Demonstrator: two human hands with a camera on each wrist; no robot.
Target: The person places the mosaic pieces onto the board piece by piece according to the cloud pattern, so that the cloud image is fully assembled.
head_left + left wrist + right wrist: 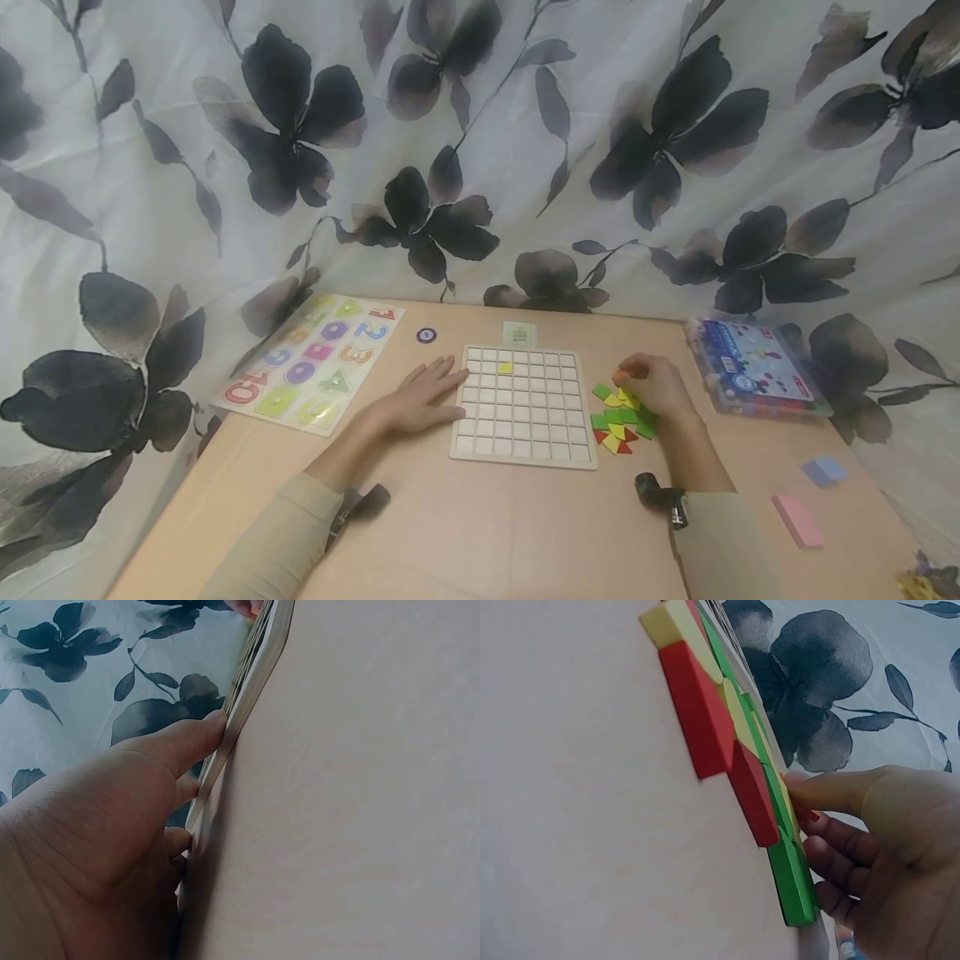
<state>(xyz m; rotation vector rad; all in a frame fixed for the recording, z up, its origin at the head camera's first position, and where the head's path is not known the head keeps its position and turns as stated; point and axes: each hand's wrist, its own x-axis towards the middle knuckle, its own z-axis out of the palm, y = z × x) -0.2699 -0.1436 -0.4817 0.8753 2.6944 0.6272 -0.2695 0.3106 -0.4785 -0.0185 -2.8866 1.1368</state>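
Note:
A pale wooden grid board (pixel 525 460) lies in the middle of the table, with one yellow tile (pixel 505 367) in an upper square. My left hand (pixel 423 398) rests at the board's left side, fingers spread; thumb and fingertips touch its edge in the left wrist view. To the right of the board is a loose heap of green, yellow and red tiles (pixel 613 415). Over the far side of this heap, my right hand (pixel 660 387) pinches a small red tile (pixel 807 813) between thumb and fingers. Most of that tile is hidden by the fingers.
A small pattern card (pixel 520 333) lies behind the board, with a round dark token (pixel 426 335) to its left. Farther left is a number-and-shape sheet (pixel 318 367). At right sit a clear plastic case (pixel 757 367), a blue block (pixel 823 472) and a pink block (pixel 797 521).

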